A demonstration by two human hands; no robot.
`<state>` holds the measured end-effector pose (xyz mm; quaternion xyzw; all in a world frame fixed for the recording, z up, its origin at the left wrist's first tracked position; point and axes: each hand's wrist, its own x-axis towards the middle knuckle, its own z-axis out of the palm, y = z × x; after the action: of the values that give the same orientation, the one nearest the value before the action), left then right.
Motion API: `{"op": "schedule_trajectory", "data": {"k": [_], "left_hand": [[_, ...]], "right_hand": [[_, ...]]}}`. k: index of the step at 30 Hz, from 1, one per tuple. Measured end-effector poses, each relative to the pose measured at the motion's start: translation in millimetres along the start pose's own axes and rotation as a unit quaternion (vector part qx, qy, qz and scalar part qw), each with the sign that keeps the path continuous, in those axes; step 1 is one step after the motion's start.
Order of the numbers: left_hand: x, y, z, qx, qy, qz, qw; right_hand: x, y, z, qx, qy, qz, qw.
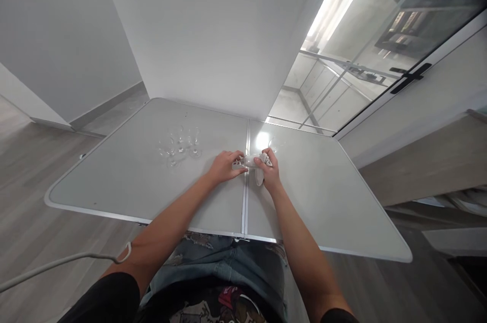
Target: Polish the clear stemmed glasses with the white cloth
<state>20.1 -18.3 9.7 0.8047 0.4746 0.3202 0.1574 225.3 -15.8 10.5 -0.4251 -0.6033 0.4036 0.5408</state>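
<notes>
Above the table's centre seam, a clear drinking glass (250, 162) lies sideways between my two hands. My left hand (225, 167) has its fingers and thumb closed around the glass's left end. At the other end my right hand (271, 172) grips a white cloth (259, 177) against the glass, and a corner of the cloth hangs below the fingers. The glass's exact shape is hard to make out because it is see-through and partly covered. Just beyond my right hand, another clear glass (272, 144) is on the table beside a bright reflection.
Several clear glasses (180, 148) stand grouped on the left half of the pale folding table (323, 201). A white wall (216, 34) meets its far edge. A glass-panelled door (342, 64) is at the right. A white cable (68, 258) runs by my left forearm.
</notes>
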Motion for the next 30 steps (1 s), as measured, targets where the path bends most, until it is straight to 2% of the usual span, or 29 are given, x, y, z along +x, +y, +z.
{"op": "schedule_trajectory", "data": {"k": [3, 9, 14, 18, 21, 25, 28, 30], "left_hand": [[-3, 1, 1.2, -0.014, -0.005, -0.003, 1.000], [-3, -2, 3.8, 0.006, 0.001, -0.010, 1.000], [-5, -5, 7.8, 0.031, 0.035, -0.017, 0.999], [-6, -6, 9.5, 0.013, 0.033, -0.007, 0.999], [-3, -7, 11.9, 0.003, 0.047, 0.014, 0.999], [-1, -9, 17.2, 0.037, 0.074, 0.032, 0.996], [-5, -12, 20.1, 0.075, 0.080, 0.038, 0.993], [-8, -15, 21.2, 0.085, 0.090, 0.050, 0.991]], "right_hand": [[0, 1, 1, 0.031, 0.007, 0.011, 0.999], [1, 1, -2, -0.035, 0.014, -0.004, 0.999], [3, -5, -10, -0.100, -0.038, -0.059, 0.993], [4, -13, -13, -0.050, -0.070, -0.016, 0.996], [3, -12, -13, 0.001, -0.043, 0.006, 0.999], [4, -5, -14, -0.047, -0.004, -0.053, 0.997], [4, -4, -16, -0.105, -0.037, -0.088, 0.990], [4, -7, -16, -0.117, -0.077, -0.078, 0.987]]}}
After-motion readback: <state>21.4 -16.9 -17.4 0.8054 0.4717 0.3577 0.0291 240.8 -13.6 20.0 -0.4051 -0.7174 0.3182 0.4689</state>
